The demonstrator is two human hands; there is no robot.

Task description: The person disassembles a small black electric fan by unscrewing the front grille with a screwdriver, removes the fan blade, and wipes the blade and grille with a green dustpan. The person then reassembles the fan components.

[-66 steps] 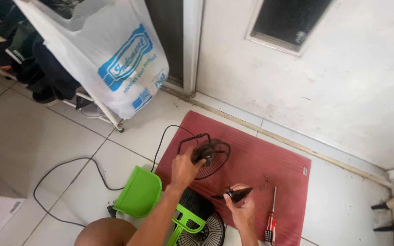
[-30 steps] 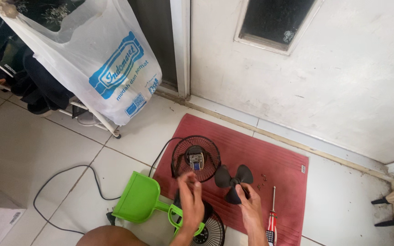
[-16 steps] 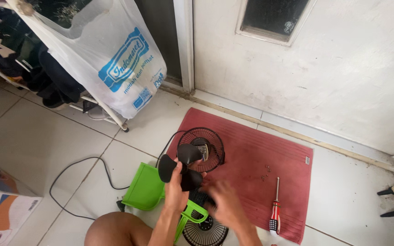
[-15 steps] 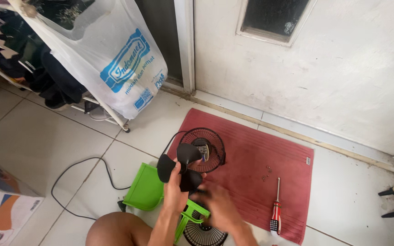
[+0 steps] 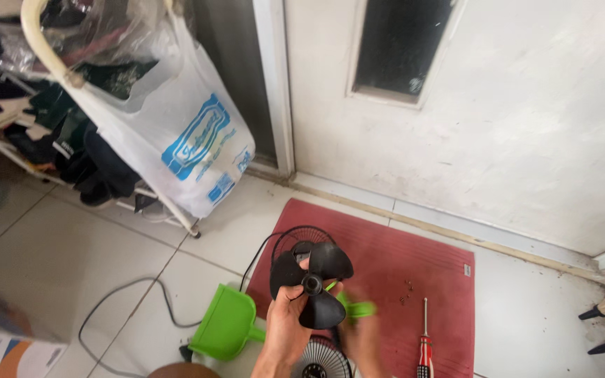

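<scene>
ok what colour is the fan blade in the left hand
Black: the three-lobed fan blade held by the left hand shows plainly in the head view.

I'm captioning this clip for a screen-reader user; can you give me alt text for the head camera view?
A person's left hand holds up a black three-blade fan blade over a red mat, while the blurred right hand grips a green brush handle. A green dustpan, a wire fan guard and a screwdriver lie nearby on the tiled floor.
</scene>
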